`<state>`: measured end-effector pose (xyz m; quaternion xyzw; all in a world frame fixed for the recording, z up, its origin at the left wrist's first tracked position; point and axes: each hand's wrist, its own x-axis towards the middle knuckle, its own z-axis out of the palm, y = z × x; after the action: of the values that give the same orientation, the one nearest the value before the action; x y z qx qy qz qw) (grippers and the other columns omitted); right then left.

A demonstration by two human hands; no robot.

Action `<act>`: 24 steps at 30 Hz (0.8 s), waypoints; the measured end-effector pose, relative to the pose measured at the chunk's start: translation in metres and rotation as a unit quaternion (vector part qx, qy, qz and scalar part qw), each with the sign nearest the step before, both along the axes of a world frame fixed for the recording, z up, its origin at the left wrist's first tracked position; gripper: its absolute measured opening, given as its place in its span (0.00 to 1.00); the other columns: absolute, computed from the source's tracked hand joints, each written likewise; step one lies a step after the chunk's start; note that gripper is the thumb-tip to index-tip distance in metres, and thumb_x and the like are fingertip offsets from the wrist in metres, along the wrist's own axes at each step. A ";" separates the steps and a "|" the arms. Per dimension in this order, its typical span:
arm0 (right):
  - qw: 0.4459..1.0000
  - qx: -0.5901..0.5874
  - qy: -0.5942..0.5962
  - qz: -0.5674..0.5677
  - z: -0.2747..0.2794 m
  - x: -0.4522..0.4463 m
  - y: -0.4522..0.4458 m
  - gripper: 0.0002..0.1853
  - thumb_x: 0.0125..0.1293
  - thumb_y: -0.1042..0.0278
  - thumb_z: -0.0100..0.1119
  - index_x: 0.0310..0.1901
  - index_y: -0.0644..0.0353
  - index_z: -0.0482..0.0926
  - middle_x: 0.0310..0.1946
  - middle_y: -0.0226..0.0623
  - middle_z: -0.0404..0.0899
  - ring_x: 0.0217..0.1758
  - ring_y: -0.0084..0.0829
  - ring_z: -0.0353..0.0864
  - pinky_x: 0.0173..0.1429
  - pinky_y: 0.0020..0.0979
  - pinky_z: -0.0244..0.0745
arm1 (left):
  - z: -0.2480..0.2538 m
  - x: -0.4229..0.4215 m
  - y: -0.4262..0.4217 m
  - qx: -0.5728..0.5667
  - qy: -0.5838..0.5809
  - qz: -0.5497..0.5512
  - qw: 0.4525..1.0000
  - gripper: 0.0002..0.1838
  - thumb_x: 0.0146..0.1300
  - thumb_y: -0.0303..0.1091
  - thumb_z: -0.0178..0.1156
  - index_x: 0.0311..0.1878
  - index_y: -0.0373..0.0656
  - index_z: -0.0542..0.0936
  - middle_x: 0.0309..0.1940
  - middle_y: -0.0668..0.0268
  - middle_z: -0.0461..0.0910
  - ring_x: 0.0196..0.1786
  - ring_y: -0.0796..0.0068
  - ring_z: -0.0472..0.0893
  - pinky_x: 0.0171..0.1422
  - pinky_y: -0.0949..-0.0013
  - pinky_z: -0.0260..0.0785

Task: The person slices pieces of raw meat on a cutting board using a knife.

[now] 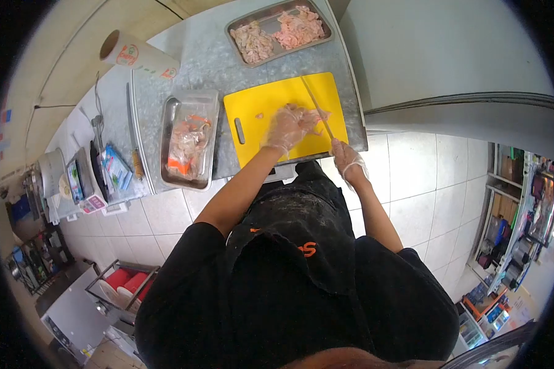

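A long knife (pixel 317 101) is in my right hand (pixel 349 162), which wears a clear plastic glove and is wrapped round the handle near the board's right front corner. The blade slants away over the yellow cutting board (pixel 246 111) and lies across the right end of a piece of raw chicken (pixel 313 120). My left hand (pixel 286 126), also gloved, presses on the chicken with its fingers curled, left of the blade. Its fingers partly hide the meat. A small meat scrap (pixel 259 115) lies on the board to the left.
A metal tray (pixel 266 23) with two heaps of cut meat stands at the back. Left of the board, another metal tray (pixel 212 132) holds bagged raw meat. Farther left are a paper roll (pixel 144 56) and a long thin tool (pixel 132 129). A grey wall-like surface (pixel 437 55) borders the right.
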<state>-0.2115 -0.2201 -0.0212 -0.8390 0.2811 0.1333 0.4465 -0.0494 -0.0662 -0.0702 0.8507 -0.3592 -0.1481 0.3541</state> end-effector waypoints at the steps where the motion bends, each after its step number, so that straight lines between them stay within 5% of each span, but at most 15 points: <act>1: 1.000 -0.001 0.008 -0.001 -0.005 -0.001 0.001 0.36 0.73 0.36 0.31 0.44 0.67 0.77 0.40 0.59 0.79 0.47 0.57 0.77 0.51 0.46 0.70 | -0.005 -0.004 -0.002 -0.003 0.004 -0.004 1.000 0.19 0.60 0.49 0.61 0.47 0.46 0.82 0.48 0.50 0.80 0.55 0.48 0.76 0.60 0.49 0.66; 8: 0.996 -0.074 -0.046 0.016 -0.038 0.018 0.010 0.37 0.75 0.40 0.28 0.35 0.70 0.77 0.31 0.61 0.78 0.40 0.63 0.76 0.43 0.51 0.69 | -0.026 -0.015 -0.011 -0.050 -0.091 0.047 0.993 0.11 0.56 0.43 0.63 0.39 0.50 0.85 0.42 0.62 0.81 0.47 0.54 0.77 0.52 0.51 0.66; 11: 0.992 -0.079 0.100 0.024 -0.036 0.018 0.014 0.40 0.74 0.38 0.24 0.38 0.68 0.79 0.38 0.65 0.78 0.48 0.64 0.75 0.47 0.52 0.69 | -0.035 -0.012 -0.012 -0.064 -0.089 0.030 0.993 0.09 0.54 0.40 0.64 0.35 0.49 0.84 0.39 0.63 0.80 0.46 0.56 0.77 0.52 0.53 0.66; 15: 0.968 -0.062 0.240 -0.021 -0.037 -0.021 0.018 0.42 0.73 0.36 0.22 0.35 0.69 0.79 0.40 0.64 0.78 0.47 0.65 0.75 0.49 0.53 0.69 | -0.017 -0.010 -0.011 -0.026 -0.061 0.027 0.997 0.08 0.55 0.40 0.62 0.36 0.49 0.83 0.38 0.65 0.81 0.44 0.58 0.78 0.51 0.52 0.66; 18: 0.970 -0.087 0.225 0.044 -0.040 -0.038 0.010 0.33 0.76 0.43 0.28 0.45 0.67 0.76 0.37 0.62 0.79 0.41 0.65 0.77 0.43 0.55 0.70 | -0.020 -0.009 -0.013 -0.036 -0.074 0.026 0.996 0.08 0.56 0.39 0.62 0.37 0.49 0.83 0.38 0.64 0.82 0.44 0.58 0.78 0.50 0.52 0.66; 20: 0.962 -0.188 0.046 0.194 -0.061 -0.023 -0.001 0.23 0.76 0.52 0.33 0.56 0.66 0.66 0.33 0.61 0.78 0.37 0.62 0.77 0.36 0.54 0.70 | -0.022 -0.010 -0.011 -0.027 -0.078 0.024 0.996 0.08 0.56 0.39 0.62 0.37 0.49 0.83 0.38 0.64 0.82 0.44 0.58 0.78 0.50 0.52 0.66; 21: 0.947 -0.207 0.065 0.236 -0.063 0.000 -0.004 0.20 0.76 0.61 0.35 0.62 0.64 0.56 0.30 0.61 0.77 0.34 0.60 0.77 0.32 0.53 0.69 | -0.023 -0.010 -0.013 -0.021 -0.090 0.026 0.995 0.09 0.56 0.39 0.61 0.38 0.48 0.83 0.39 0.64 0.82 0.44 0.58 0.78 0.50 0.53 0.66; 24: 0.949 -0.183 0.147 0.212 -0.056 0.006 -0.001 0.21 0.76 0.60 0.35 0.62 0.65 0.58 0.30 0.61 0.78 0.34 0.60 0.78 0.33 0.53 0.70 | -0.056 -0.012 -0.011 -0.080 -0.113 0.008 0.990 0.09 0.57 0.38 0.61 0.39 0.48 0.83 0.39 0.63 0.83 0.43 0.57 0.78 0.51 0.52 0.66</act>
<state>-0.2052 -0.2210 -0.0776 -0.9176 0.1787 0.2933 0.2001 -0.0614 -0.0773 -0.1262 0.8337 -0.4007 -0.0190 0.3796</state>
